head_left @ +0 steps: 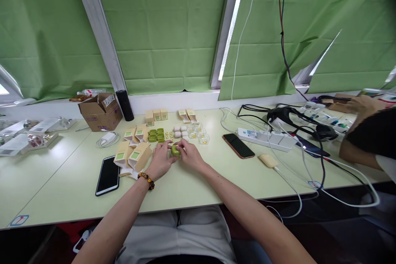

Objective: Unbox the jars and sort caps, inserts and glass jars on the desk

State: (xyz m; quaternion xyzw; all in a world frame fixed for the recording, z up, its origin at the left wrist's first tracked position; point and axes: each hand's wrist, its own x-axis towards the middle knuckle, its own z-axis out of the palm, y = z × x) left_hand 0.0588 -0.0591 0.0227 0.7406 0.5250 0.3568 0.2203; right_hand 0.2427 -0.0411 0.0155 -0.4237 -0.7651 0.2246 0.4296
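Note:
Both hands meet over the table around a small rounded green container (175,151). My left hand (161,157), with a beaded bracelet at its wrist, is closed on the container's left side. From the right, my right hand (189,154) pinches its upper edge; the fingertips partly cover it. Just beyond are several open green square cups (156,135), tiny yellowish pieces (169,135), white cylinders (177,132) and clear cups with yellow centres (199,133). Left of my left hand stand opened cream cartons with green windows (138,156).
Phones lie left (107,176) and right (238,145). A cardboard box (101,112) and black cylinder (124,105) stand at the back. Rightward are a power strip (266,138), tangled cables, a black headset (301,121) and another person's arm (361,136).

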